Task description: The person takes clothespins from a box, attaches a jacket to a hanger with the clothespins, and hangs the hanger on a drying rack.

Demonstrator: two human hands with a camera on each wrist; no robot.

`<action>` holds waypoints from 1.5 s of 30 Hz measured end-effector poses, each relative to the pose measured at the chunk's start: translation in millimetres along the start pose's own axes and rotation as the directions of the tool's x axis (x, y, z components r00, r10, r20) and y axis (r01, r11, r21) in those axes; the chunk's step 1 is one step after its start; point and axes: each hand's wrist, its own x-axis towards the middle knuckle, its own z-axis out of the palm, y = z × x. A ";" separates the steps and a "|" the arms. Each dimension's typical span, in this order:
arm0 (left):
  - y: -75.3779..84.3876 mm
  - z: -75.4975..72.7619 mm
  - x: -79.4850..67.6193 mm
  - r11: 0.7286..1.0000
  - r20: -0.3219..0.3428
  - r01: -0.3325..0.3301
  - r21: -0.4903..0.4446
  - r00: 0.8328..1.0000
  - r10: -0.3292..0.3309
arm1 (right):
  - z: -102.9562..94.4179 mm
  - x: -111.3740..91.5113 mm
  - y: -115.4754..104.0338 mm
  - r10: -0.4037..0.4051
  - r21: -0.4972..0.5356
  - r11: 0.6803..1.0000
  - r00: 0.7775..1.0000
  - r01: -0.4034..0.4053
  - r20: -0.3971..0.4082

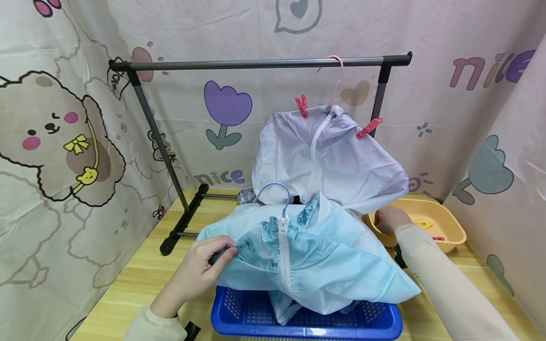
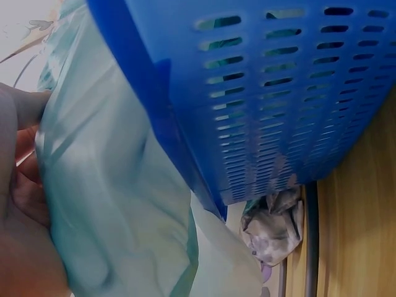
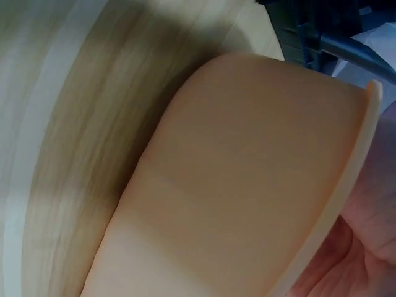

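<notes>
A light blue zip jacket point(image 1: 332, 255) on a blue hanger point(image 1: 273, 184) lies over the blue basket point(image 1: 307, 329). My left hand point(image 1: 200, 270) pinches the jacket's left side between thumb and fingers; in the left wrist view the cloth point(image 2: 117, 167) hangs beside the basket's slotted wall point(image 2: 272, 93). My right hand point(image 1: 390, 219) reaches down into a yellow basin point(image 1: 458, 234), its fingertips hidden in the head view. Past the basin's rim point(image 3: 365, 142), part of the right palm point(image 3: 371, 229) shows, and I cannot tell what it holds.
A black rack point(image 1: 256, 65) stands behind. From its bar a pale lilac jacket point(image 1: 286, 147) hangs on a pink hanger point(image 1: 337, 78), with red clothespins point(image 1: 302, 105) at both shoulders. Yellow clothespins point(image 1: 423, 224) and a red clothespin point(image 1: 438, 238) lie in the basin. Printed cloth surrounds the wooden table point(image 1: 123, 293).
</notes>
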 end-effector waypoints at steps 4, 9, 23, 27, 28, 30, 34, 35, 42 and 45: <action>0.2 -2.9 2.0 1.000 0.022 0.026 0.009 0.999 -0.026 | -2.4 -2.1 1.8 0.035 0.055 0.998 0.999 -0.036 0.006; 1.3 -5.2 3.6 0.999 0.036 0.047 0.023 0.998 -0.048 | -6.2 -11.7 8.3 0.086 0.160 0.983 0.996 -0.085 0.001; 1.5 -2.3 2.0 0.998 0.046 0.061 0.010 0.997 -0.061 | -14.2 -41.0 17.8 0.017 0.354 0.935 0.995 0.019 -0.098; 0.5 -1.4 1.1 0.998 0.046 0.066 0.016 0.997 -0.066 | -20.4 -49.1 10.5 0.020 0.389 0.920 0.990 0.035 -0.138; 0.5 -1.2 0.9 0.998 0.045 0.067 0.016 0.997 -0.068 | -21.6 -51.1 8.6 0.021 0.399 0.916 0.989 0.040 -0.146; 0.7 -1.1 0.8 0.997 0.044 0.069 0.017 0.997 -0.070 | -23.8 -55.4 4.8 0.028 0.412 0.910 0.987 0.042 -0.161; 1.9 -1.4 0.6 0.997 0.051 0.079 0.018 0.995 -0.080 | -28.5 -65.2 -3.4 0.041 0.433 0.900 0.979 0.050 -0.198; 2.2 -1.5 0.6 0.997 0.054 0.080 0.019 0.995 -0.081 | -29.7 -67.8 -5.4 0.045 0.441 0.896 0.977 0.052 -0.208; 1.8 -1.4 0.1 0.996 0.058 0.084 0.011 0.995 -0.084 | -35.5 -84.0 -16.5 0.063 0.523 0.848 0.963 0.086 -0.261; 1.3 -1.4 -0.1 0.996 0.059 0.086 0.013 0.995 -0.086 | -37.0 -91.2 -20.4 0.068 0.544 0.832 0.955 0.104 -0.287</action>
